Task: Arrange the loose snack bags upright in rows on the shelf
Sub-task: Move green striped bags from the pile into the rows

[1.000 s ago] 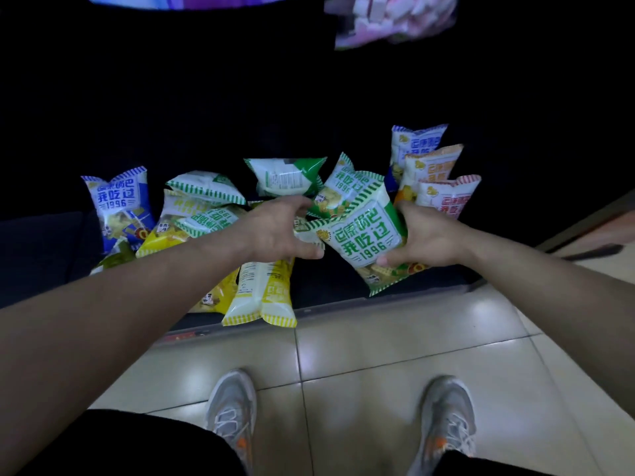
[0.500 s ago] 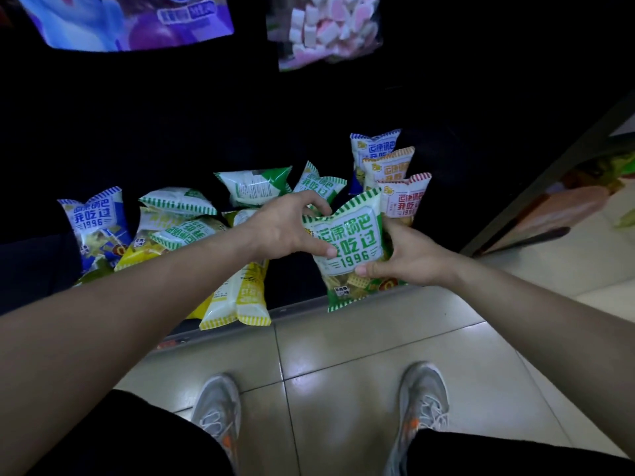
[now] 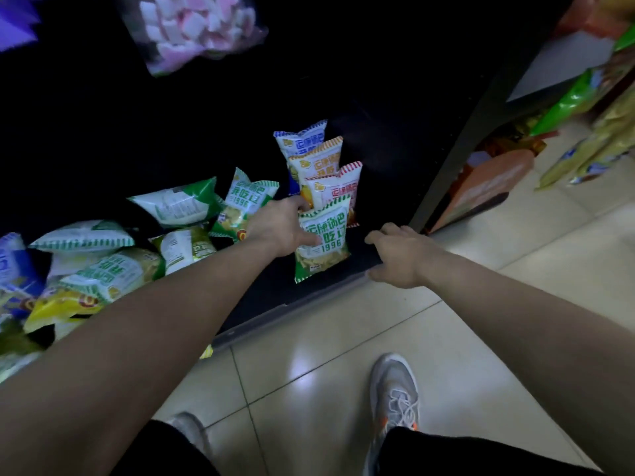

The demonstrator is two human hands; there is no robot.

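Retail shop aisle. A low black display shelf (image 3: 285,312) carries many same-brand printed foil snack bags: a loose heap (image 3: 113,269) toward its left end and, near its right end, a file running back from the green-striped snack bag (image 3: 323,255) by the front edge. A clear bag of pink and white marshmallows (image 3: 199,25) shows above. A neighbouring rack of green and yellow packets (image 3: 577,94) stands to the right, beside glossy beige floor tiles (image 3: 343,365).

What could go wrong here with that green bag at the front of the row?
The green-and-white striped snack bag stands near the dark shelf's front edge; if the left hand gripping it lets go, it may tip onto the floor. Pushed back, it could topple the red-striped bag behind. The left forearm could sweep the loose bag pile off.
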